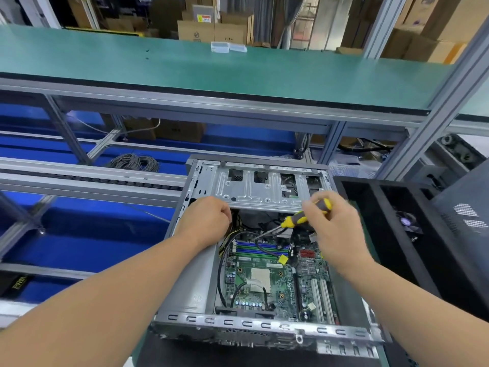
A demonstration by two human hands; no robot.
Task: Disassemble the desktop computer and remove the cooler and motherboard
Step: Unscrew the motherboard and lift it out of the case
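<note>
A yellow-and-grey screwdriver (304, 217) is gripped by the handle in the right hand (336, 229), whose fingers are curled round it; the metal shaft is angled down and away from that grip toward the left, with its tip near the cables above the memory slots. Beside the grip, on its left, the left hand (207, 221) is curled, knuckles up, at the edge of the drive cage (262, 186); whether anything is pinched in it cannot be told, though a yellow-and-black cable bundle (230, 234) runs out from beneath it. Below both hands the motherboard (275, 282) is seen seated in the open computer case (190, 287), with blue and green memory slots (262, 249) nearest the screwdriver tip, a bare square processor (260, 280) further toward the viewer, and white expansion slots (321, 300) under the right forearm. Beyond the grip, a green-topped bench (211, 70) is spanned across the view, with two small clear plastic boxes (227, 46) on it. To the right of the grip a black panel (397, 234) is laid.
</note>
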